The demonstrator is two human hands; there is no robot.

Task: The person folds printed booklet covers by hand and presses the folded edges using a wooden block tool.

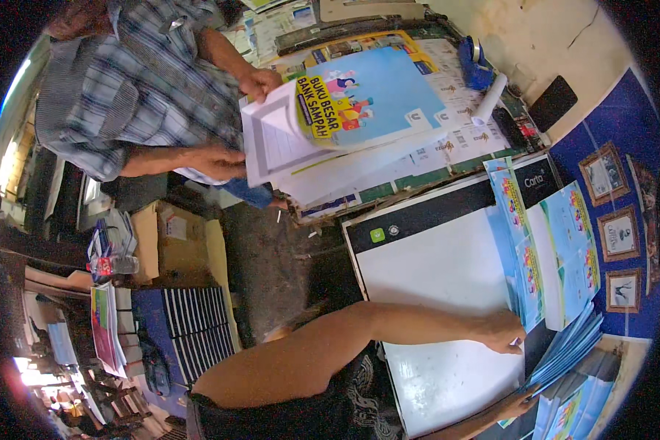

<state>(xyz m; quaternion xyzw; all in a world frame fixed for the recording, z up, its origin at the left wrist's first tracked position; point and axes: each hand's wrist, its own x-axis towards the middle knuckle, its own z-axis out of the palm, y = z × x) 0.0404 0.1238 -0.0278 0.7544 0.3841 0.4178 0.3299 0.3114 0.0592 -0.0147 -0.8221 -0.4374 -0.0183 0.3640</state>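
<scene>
My left hand (502, 333) is closed at the near end of a narrow pile of blue printed covers (521, 257). A small white bit shows at its fingertips, too small to make out. Low on the right, my right hand (518, 405) grips the lower edge of a fanned bunch of blue sheets (565, 348). Beside the narrow pile lies a wider stack of blue printed booklets (572, 253). Beneath my left forearm spreads a white board (433, 279) with a black border.
Across from me, a person in a plaid shirt (154, 95) lifts the cover of a booklet (286, 139) on a paper-strewn table (389, 183). A blue tape dispenser (475, 66) and white roll (489, 100) lie there. Framed pictures (618, 233) hang right; a cardboard box (187, 238) stands left.
</scene>
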